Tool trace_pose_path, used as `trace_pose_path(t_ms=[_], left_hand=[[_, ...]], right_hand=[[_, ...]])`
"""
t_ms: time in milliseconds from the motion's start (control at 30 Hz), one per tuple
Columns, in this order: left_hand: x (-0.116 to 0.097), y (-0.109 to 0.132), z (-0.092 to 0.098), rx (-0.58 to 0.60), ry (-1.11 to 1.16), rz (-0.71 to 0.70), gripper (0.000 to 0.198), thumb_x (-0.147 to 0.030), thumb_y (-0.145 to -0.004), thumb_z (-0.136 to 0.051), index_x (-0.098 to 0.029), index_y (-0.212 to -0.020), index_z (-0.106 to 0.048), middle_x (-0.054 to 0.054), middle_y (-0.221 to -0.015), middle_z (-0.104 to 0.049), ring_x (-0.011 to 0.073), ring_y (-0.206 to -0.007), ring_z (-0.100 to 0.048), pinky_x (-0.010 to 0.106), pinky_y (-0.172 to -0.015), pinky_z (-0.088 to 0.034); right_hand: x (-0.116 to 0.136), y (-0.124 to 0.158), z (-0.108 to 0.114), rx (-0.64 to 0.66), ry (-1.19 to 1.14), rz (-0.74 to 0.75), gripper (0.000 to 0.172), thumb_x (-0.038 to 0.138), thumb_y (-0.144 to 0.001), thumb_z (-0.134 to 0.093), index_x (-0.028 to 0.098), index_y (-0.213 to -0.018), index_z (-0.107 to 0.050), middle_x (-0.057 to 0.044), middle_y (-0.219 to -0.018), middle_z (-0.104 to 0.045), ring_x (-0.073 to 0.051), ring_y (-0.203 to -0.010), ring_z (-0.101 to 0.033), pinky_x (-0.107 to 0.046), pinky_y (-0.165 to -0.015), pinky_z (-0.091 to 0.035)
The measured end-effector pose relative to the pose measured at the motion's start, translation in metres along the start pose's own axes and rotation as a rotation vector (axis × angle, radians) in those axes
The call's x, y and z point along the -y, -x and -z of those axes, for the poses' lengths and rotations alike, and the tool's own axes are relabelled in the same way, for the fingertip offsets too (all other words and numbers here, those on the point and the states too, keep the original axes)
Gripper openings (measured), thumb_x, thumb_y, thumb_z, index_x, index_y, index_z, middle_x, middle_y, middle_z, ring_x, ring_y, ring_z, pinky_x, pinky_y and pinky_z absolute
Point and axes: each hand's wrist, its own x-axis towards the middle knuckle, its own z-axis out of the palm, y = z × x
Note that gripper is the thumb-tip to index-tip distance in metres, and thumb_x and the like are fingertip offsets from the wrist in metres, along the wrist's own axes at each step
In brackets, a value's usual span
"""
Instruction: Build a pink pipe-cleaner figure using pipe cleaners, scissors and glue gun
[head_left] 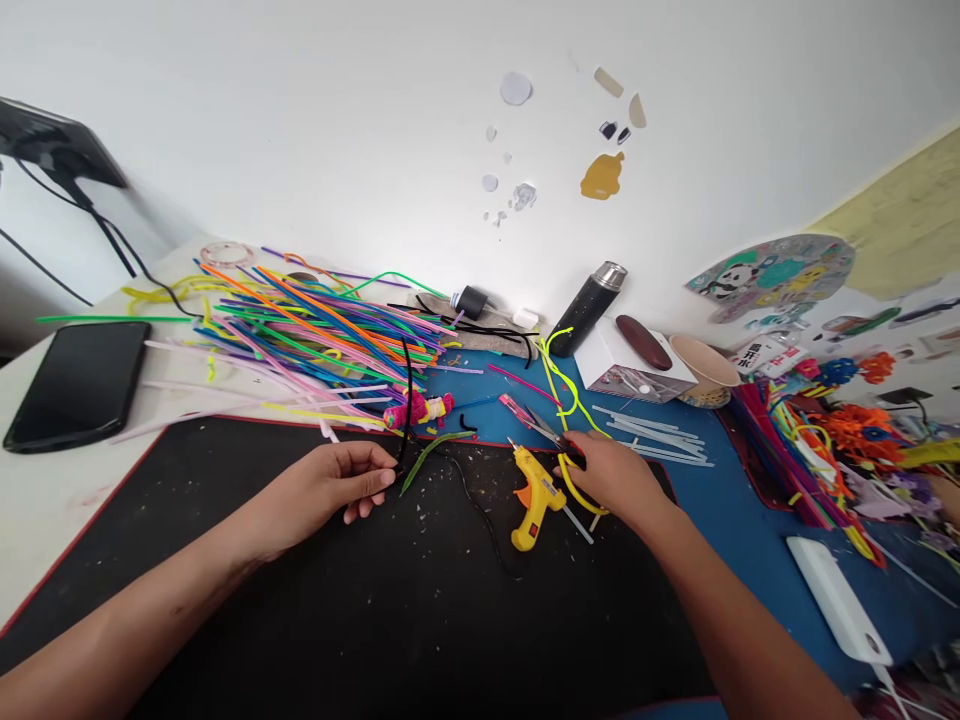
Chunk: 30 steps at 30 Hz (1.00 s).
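Observation:
My left hand point(358, 482) pinches a black pipe cleaner point(409, 385) that rises upright from the fingertips. Beside those fingers a green pipe-cleaner strip point(427, 460) lies on the black mat. My right hand point(611, 468) has its fingers on the yellow handles of a pair of scissors point(581, 495), whose blades point up and left. Just left of that hand a yellow hot glue gun point(534, 495) lies on its side, a glue stick poking out of its rear. A pink-and-yellow pipe-cleaner piece point(418, 410) rests beyond the left hand.
Many coloured pipe cleaners point(322, 330) are heaped at the back left, near a phone point(79, 385). Glue sticks point(660, 435), a black flask point(589, 308) and a white box point(634, 365) stand or lie at right. A thin black cord point(480, 510) crosses the mat point(360, 620).

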Motion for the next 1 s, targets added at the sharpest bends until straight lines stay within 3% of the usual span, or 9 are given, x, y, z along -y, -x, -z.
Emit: trace_pose_path(t_ms=[167,533,1000], left_hand=[[0.0019,-0.0003,-0.0008,0.016,0.001,-0.007,0.063,-0.076,-0.067,-0.085,-0.017,-0.086,-0.068,-0.002,-0.071,-0.063,0.0123,-0.061,-0.053,0.025,-0.056,-0.039],[0.0089,-0.0017,-0.0010,0.022,0.020,-0.012,0.064,-0.076,-0.066,-0.086,-0.017,-0.086,-0.068,-0.003,-0.070,-0.063,0.0121,-0.061,-0.052,0.025,-0.055,-0.039],[0.0087,-0.0022,-0.0032,0.023,0.039,-0.007,0.064,-0.075,-0.065,-0.087,-0.017,-0.087,-0.068,-0.003,-0.069,-0.063,0.0124,-0.061,-0.052,0.025,-0.054,-0.038]], right_hand=[[-0.0011,0.0011,0.0022,0.028,0.019,0.018,0.057,0.029,-0.099,-0.065,0.021,-0.155,-0.062,-0.017,-0.149,-0.068,-0.036,-0.128,-0.070,-0.038,-0.093,-0.054],[0.0046,0.0065,0.0082,0.048,0.035,0.021,0.058,0.025,-0.098,-0.066,0.018,-0.155,-0.061,-0.019,-0.149,-0.068,-0.038,-0.128,-0.071,-0.042,-0.096,-0.056],[0.0016,0.0059,0.0027,-0.015,0.000,0.034,0.048,0.025,-0.097,-0.069,0.020,-0.144,-0.070,-0.017,-0.137,-0.076,-0.036,-0.118,-0.075,-0.039,-0.087,-0.056]])
